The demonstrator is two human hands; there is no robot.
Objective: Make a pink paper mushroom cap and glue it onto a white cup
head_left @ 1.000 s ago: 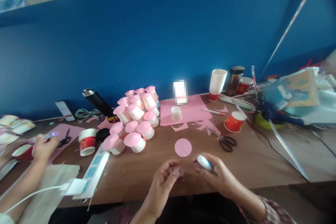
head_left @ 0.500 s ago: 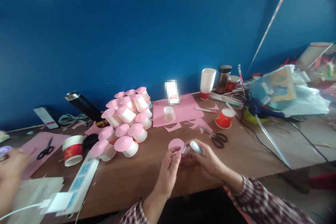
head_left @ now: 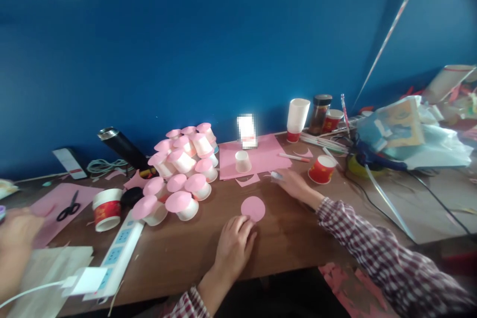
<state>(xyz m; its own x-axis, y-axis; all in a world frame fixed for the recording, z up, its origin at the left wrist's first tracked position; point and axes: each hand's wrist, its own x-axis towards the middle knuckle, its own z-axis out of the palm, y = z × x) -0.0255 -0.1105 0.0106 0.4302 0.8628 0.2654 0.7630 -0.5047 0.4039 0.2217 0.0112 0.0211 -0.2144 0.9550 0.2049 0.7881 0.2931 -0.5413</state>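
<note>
The white thing (head_left: 276, 175) is now moved away by the right hand (head_left: 296, 186), grip not clear, leaving the pink circle (head_left: 253, 207) just at the left hand (head_left: 234, 246)'s loose fingertips.

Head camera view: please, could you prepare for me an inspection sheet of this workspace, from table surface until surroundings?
Surface: brown table.
Work pieces: pink disc flat on the table; white cup standing on pink paper; cluster of pink-topped cups.
Clutter: paper scraps, red cup, scissors at left on another pink sheet.
Grips: left grip, fingertips at the disc's near edge; right grip, small pale object at its fingertips, too blurred to name.
Cables: white cable to an adapter on the power strip; coiled cable beside the black flask.
Surroundings: blue partition behind; another person's hand at left edge.
</note>
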